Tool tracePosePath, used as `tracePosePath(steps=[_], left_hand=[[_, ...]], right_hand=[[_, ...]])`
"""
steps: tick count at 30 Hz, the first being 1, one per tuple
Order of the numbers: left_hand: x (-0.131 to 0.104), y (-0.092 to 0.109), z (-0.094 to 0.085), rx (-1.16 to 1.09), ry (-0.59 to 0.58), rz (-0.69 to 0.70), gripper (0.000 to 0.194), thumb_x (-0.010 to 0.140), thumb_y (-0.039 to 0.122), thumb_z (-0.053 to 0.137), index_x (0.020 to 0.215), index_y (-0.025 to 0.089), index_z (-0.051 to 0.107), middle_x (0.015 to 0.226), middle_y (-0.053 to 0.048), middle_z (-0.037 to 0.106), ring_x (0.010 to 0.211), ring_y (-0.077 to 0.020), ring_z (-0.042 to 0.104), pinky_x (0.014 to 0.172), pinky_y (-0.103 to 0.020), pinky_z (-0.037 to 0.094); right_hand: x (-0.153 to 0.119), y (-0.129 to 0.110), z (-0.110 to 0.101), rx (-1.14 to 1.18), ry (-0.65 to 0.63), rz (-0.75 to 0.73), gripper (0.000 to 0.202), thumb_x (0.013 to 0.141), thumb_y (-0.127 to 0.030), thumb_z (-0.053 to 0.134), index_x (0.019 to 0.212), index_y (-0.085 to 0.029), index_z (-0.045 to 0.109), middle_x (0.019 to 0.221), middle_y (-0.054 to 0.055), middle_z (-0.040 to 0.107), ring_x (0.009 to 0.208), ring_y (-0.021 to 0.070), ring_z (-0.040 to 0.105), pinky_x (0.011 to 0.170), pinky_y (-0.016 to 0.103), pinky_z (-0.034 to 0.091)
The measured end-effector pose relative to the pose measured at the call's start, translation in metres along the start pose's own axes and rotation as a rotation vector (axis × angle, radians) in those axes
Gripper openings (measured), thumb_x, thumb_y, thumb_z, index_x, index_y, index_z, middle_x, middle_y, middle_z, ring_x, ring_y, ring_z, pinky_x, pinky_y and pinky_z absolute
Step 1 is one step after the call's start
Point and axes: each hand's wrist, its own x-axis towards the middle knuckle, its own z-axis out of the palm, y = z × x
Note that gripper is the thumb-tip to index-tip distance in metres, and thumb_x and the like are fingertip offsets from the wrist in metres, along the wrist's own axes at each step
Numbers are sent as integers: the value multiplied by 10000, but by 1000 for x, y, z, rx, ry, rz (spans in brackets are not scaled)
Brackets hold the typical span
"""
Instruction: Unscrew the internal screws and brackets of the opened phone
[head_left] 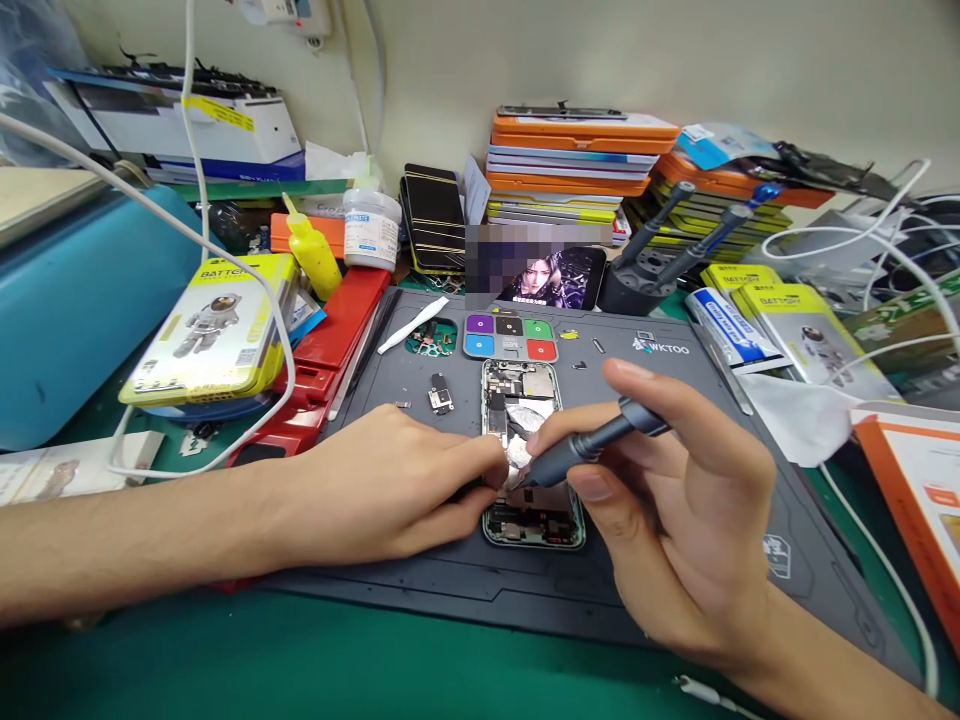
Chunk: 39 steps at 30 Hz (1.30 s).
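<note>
An opened phone (pixel 570 525) lies on the dark grey work mat (pixel 420 560), its inner parts and a crumpled silvery-white piece (pixel 525 420) showing. My right hand (pixel 675 500) grips a dark grey screwdriver (pixel 577 455) held at a slant, its lower end down at the phone's left middle. From the left, my left hand (pixel 420 475) reaches to the phone's left edge with thumb and forefinger pinched together. What sits between those fingertips is too small to make out. Left of the phone lies a small metal-and-black module (pixel 441 394).
Behind the phone are a coloured screw tray (pixel 511 338), a white pry tool (pixel 412 325) and a propped phone playing video (pixel 555 277). Battery boxes (pixel 210 325) and a red case (pixel 337 330) stand left. A screwdriver holder (pixel 645 285) is at back right, near loose white cables (pixel 862 235).
</note>
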Motion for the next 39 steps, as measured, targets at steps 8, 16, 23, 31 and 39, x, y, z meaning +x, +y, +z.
tracePosePath(steps=[8, 16, 23, 31, 39], left_hand=[[-1, 2, -5, -75, -21, -15, 106, 1066, 186, 462, 992, 241, 515, 894, 40, 739, 691, -158, 693, 587, -295, 400], [0, 2, -4, -62, -22, -31, 108, 1064, 207, 449, 973, 243, 496, 804, 51, 694, 632, -156, 662, 558, -316, 379], [0, 0, -1, -66, 48, 32, 96, 1080, 206, 496, 1016, 231, 563, 909, 48, 737, 701, -138, 691, 607, -283, 423], [-3, -5, 2, -42, 139, 112, 79, 1104, 227, 547, 1124, 222, 623, 1063, 31, 771, 826, -136, 725, 659, -273, 458], [-3, -8, 5, 0, 242, 182, 128, 1113, 232, 540, 1034, 208, 638, 965, 24, 732, 682, -118, 650, 546, -304, 366]], right_hand=[[-1, 9, -2, -137, -151, -149, 799, 991, 11, 545, 1686, -282, 282, 1623, 110, 575, 1412, 233, 644, 1136, 450, 624], [-1, 9, -2, -173, -141, -184, 810, 990, 21, 547, 1695, -267, 268, 1618, 103, 580, 1459, 213, 613, 1152, 404, 615], [0, 9, -2, -141, -164, -184, 795, 979, 35, 560, 1679, -224, 285, 1606, 134, 581, 1456, 193, 608, 1165, 372, 589], [4, 5, -3, -169, -181, -197, 769, 967, 37, 556, 1657, -219, 329, 1549, 112, 628, 1377, 161, 646, 1128, 297, 579], [10, -2, -4, -311, -239, -286, 608, 908, -8, 526, 1485, -201, 524, 1165, 85, 764, 979, 202, 753, 812, 322, 652]])
